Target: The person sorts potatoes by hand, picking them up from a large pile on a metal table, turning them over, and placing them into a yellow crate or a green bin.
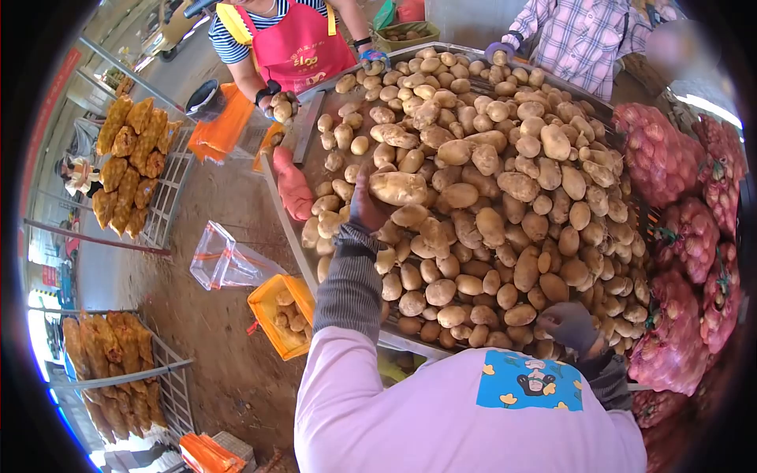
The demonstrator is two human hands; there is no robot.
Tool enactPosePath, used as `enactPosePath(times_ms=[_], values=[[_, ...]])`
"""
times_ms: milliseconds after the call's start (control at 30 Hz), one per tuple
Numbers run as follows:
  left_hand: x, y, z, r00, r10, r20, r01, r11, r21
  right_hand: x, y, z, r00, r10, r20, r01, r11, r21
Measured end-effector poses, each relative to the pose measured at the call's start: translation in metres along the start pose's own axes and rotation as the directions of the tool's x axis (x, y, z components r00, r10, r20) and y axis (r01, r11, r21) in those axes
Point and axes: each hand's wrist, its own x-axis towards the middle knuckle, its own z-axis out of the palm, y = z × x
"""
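A wide sorting table [306,126] carries a heap of loose potatoes [490,226]. My left hand [365,206], below a grey ribbed cuff, grips a large pale potato [398,188] over the left part of the heap, with the thumb up along its end. At the near right edge of the heap is my right hand [569,325] in a dark grey glove. Its fingers curl down among the potatoes, and whatever they hold is hidden beneath the hand.
Across the table, a person in a red apron [303,47] holds potatoes; another wears a plaid shirt [579,43]. Red net sacks [666,150] line the right side. On the left are a yellow crate [260,303] with potatoes, a clear bag [229,260] and stacked filled sacks [110,363].
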Motion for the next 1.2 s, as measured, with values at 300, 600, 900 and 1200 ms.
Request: enactPosePath(times_ms=[300,600,900,1200], values=[[-0.107,-0.045,0.060,0.984,0.122,-0.129,-0.152,0.956,-0.253,0.220,-0.114,-0.043,0.772,-0.584,-0.250,0.482,0.795,-0.368],[-0.153,-0.092,0.052,0.954,0.249,-0.167,-0.286,0.922,-0.261,0.358,-0.143,0.003,0.962,-0.270,0.040,0.230,0.725,-0.650],[-0.171,-0.109,0.063,0.905,0.254,-0.342,-0.378,0.850,-0.367,0.398,-0.148,-0.006,0.992,-0.090,0.085,0.038,0.876,0.481],[-0.202,-0.119,0.082,0.927,0.189,-0.324,-0.315,0.862,-0.398,0.353,-0.169,0.065,0.843,-0.443,0.304,0.530,0.592,-0.607]])
